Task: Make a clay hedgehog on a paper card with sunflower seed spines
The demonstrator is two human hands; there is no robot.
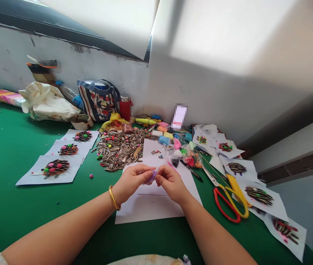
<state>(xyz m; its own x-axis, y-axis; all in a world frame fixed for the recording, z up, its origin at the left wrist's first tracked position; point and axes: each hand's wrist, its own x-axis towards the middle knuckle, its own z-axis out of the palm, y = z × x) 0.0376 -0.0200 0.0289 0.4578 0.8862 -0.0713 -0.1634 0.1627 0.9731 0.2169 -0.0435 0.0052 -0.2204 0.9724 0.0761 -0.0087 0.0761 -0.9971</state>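
Above a white sheet of paper (156, 213), my left hand (130, 181) and my right hand (173, 184) meet with pinched fingers. Between them is a small packet of purple modelling clay (152, 177), apparently in clear plastic; my fingers hide part of it. A gold bangle (113, 198) circles my left wrist. Just beyond the hands lies a heap of striped sunflower seeds (122, 147) dotted with small coloured balls. Wrapped lumps of coloured clay, among them a pink one (176, 144) and a blue one (164, 140), are scattered behind the right hand.
Scissors (228, 204) with red and yellow handles lie right of the paper, near a black pen (193, 172). Papers with seed figures flank both sides, one at left (50, 173), one at right (264, 197). A striped bag (98, 99) and red flask (125, 108) stand by the wall.
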